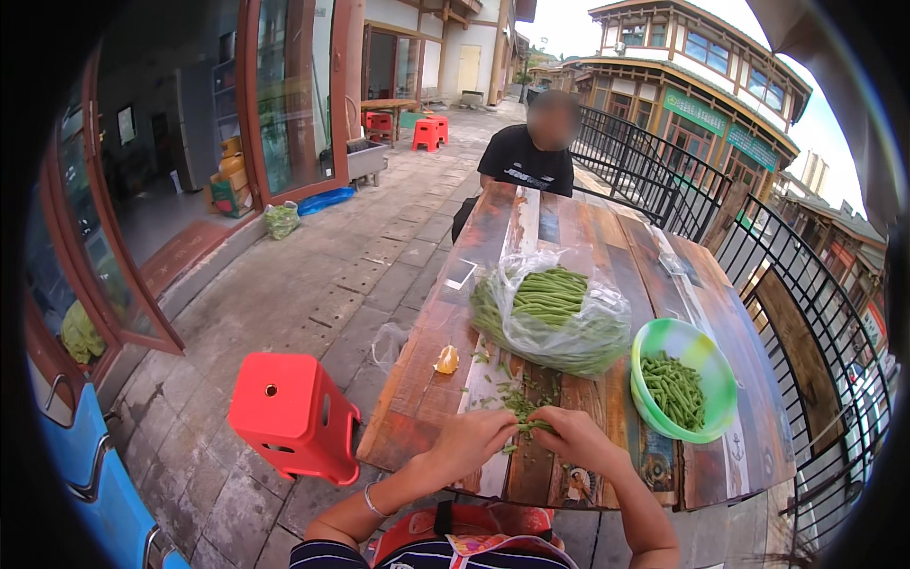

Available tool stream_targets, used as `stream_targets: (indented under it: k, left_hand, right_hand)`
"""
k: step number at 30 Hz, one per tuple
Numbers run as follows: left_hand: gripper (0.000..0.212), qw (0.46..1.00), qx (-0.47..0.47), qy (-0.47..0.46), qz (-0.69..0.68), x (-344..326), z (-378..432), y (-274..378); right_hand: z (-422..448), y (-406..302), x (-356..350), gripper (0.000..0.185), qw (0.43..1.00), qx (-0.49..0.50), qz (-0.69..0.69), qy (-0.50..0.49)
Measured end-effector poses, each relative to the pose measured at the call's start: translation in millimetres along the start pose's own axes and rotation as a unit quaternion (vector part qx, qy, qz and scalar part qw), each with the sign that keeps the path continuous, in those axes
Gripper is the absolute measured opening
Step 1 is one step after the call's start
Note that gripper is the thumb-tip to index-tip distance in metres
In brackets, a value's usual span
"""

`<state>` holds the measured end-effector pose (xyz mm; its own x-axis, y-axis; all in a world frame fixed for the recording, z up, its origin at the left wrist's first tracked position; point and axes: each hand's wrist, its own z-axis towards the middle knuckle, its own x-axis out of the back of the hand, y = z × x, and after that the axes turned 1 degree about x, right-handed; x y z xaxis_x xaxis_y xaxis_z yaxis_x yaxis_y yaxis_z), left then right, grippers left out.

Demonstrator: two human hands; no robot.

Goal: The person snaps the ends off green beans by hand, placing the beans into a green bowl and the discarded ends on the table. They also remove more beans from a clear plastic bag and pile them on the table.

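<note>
Between my fingertips is a small bunch of green beans (533,425). My left hand (478,435) grips its left end, and my right hand (574,435) holds the right end. Both hands are just above the near part of a wood-patterned table (419,398). Snapped bean ends (515,398) lie scattered beyond my fingers. Farther back, an open clear plastic bag (597,334) is full of long whole green beans (551,295). To the right, a green, yellow and white plastic bowl (714,355) contains short bean pieces (672,391).
A peeled orange piece (446,360) lies on the table's left side. Beside the table stands a red plastic stool (284,398). A person (526,156) in a black shirt sits at the far end. Black railings (803,249) run along the right; blue chairs (106,484) stand lower left.
</note>
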<state>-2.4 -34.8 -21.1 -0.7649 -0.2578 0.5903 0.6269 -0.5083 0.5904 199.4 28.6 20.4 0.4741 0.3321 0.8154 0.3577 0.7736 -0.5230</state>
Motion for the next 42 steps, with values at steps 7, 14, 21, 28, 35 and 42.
stream_targets:
  k: [7,14,21,28,35,42]
  left_hand:
    - [0.016,0.999,0.027,0.028,0.024,10.7,1.3,-7.6]
    - [0.010,0.998,-0.008,0.027,0.063,2.8,3.3,2.1]
    - [0.010,0.999,0.006,0.033,0.017,3.1,3.9,3.5]
    - [0.011,0.999,-0.029,0.011,0.016,-5.9,4.5,-4.2]
    - [0.011,0.998,-0.040,0.026,0.042,-8.5,8.2,-0.4]
    - [0.010,0.992,-0.078,0.094,-0.008,-2.2,15.6,12.6]
  right_hand:
    - [-4.1,-1.5,5.1,0.019,0.996,-0.050,-0.046,0.051]
    - [3.9,7.3,-7.8,0.014,0.977,-0.050,-0.150,0.144]
    - [3.9,36.6,20.0,0.018,0.958,-0.159,-0.075,0.226]
    - [11.6,2.2,-1.7,0.019,0.998,0.010,0.040,0.043]
    - [8.8,2.5,-22.6,0.019,0.999,-0.004,-0.007,0.045]
    - [4.8,-8.8,-9.1,0.014,0.967,-0.071,0.231,0.078]
